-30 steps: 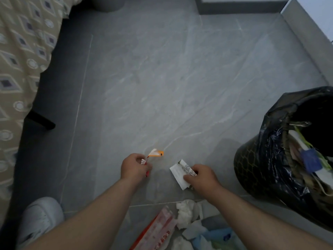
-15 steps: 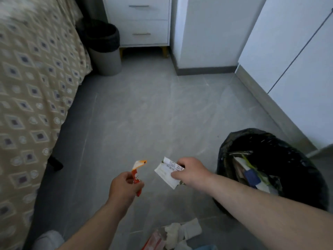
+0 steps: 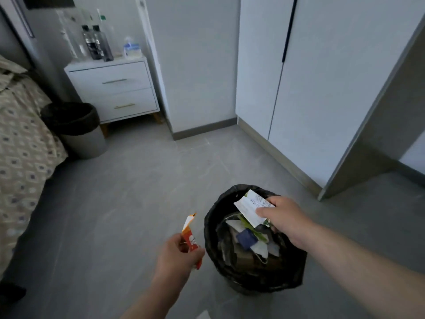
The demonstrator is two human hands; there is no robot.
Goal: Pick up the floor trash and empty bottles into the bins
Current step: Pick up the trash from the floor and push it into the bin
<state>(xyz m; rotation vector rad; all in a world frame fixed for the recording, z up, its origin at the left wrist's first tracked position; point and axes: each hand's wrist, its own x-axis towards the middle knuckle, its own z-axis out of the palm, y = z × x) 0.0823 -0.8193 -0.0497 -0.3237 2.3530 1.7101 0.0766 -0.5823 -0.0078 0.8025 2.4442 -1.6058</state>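
The right hand [image 3: 284,217] pinches a white printed paper slip [image 3: 249,209] directly over the black-lined trash bin [image 3: 253,279]. The left hand [image 3: 176,256], just left of that bin's rim, grips an orange-and-white wrapper [image 3: 189,236] sticking up above its fingers.

This is a bedroom in a home: a bed [image 3: 20,143] with a patterned cover, a white nightstand [image 3: 110,93] with two drawers and bottles [image 3: 97,43] on top, a bin [image 3: 85,143] beside it, tall wardrobe doors [image 3: 322,88]
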